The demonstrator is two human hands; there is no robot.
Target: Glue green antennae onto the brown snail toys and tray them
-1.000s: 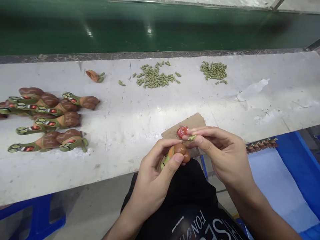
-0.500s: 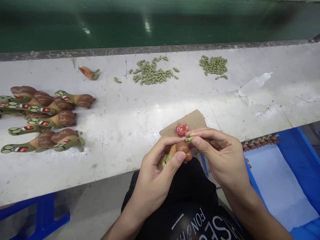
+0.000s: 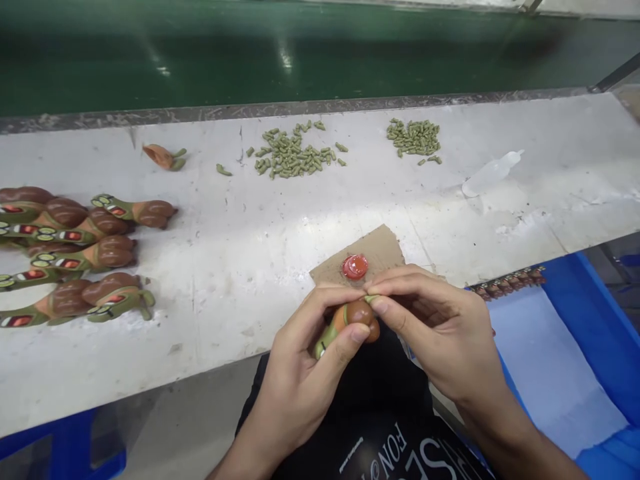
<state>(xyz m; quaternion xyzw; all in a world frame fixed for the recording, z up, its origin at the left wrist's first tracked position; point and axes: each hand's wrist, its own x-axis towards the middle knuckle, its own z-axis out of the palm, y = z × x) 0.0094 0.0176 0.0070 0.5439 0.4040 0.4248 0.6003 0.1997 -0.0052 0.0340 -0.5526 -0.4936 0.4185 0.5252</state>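
From here I see a white workbench (image 3: 240,200) with a cardboard scrap (image 3: 375,250) and a red cap (image 3: 355,267) on it. Just nearer, the left hand (image 3: 305,360) curls around a brown-and-green toy (image 3: 347,323), held above the bench edge, while the right hand (image 3: 440,327) pinches a small green pellet (image 3: 371,299) at the toy's top.

My left hand (image 3: 303,373) grips a brown-and-olive toy figure (image 3: 350,320) while my right hand (image 3: 440,333) pinches a small green piece (image 3: 371,300) at its top, just below a red cap (image 3: 355,267) lying on a cardboard scrap (image 3: 375,250) on the white workbench (image 3: 225,280).
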